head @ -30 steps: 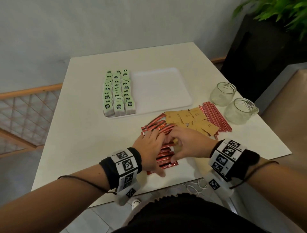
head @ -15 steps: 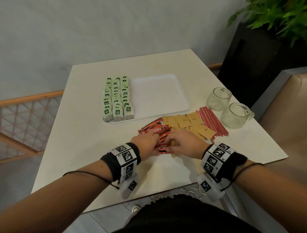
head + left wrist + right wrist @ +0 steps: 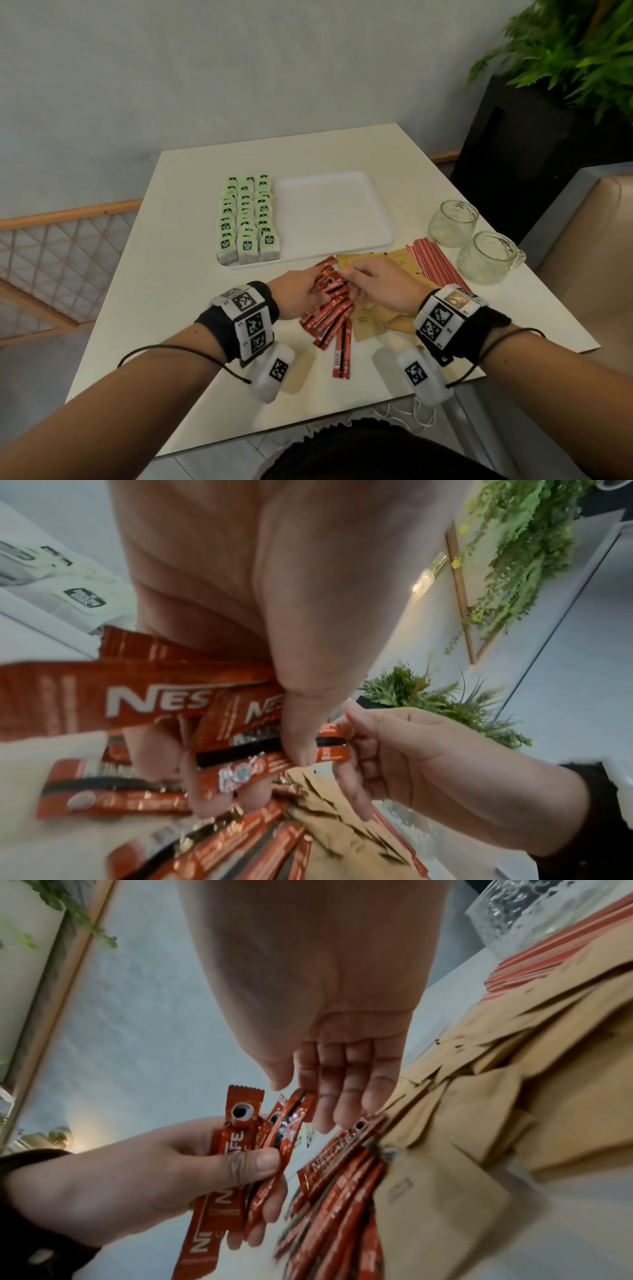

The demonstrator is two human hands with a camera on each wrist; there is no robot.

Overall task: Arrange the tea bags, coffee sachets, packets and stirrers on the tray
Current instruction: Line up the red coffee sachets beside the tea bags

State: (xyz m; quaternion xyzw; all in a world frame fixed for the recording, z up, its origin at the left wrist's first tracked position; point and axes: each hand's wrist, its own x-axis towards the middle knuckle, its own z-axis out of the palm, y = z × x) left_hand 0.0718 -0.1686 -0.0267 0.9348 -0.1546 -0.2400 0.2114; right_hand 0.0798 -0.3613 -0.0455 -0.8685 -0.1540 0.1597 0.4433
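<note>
Red coffee sachets [image 3: 330,318] lie fanned on the white table in front of me. My left hand [image 3: 322,287] grips a small bundle of these sachets [image 3: 232,1153] between thumb and curled fingers, lifted off the pile. My right hand [image 3: 349,277] meets it and pinches the top end of one sachet [image 3: 296,1104] in that bundle. Brown packets [image 3: 371,323] lie under and right of my right hand. Red stirrers [image 3: 436,265] lie in a row beyond them. The white tray [image 3: 337,212] holds three rows of green tea bags [image 3: 248,219] along its left side.
Two glass cups [image 3: 452,222] [image 3: 488,257] stand at the table's right edge, just past the stirrers. A dark planter with a fern [image 3: 534,137] stands beyond the right corner. A wooden lattice rail [image 3: 65,246] runs to the left of the table.
Both hands were pressed on the sachet pile and drew it together. Now they are raised slightly toward the tray, the left holding a gathered bundle and the right pinching one sachet's end.
</note>
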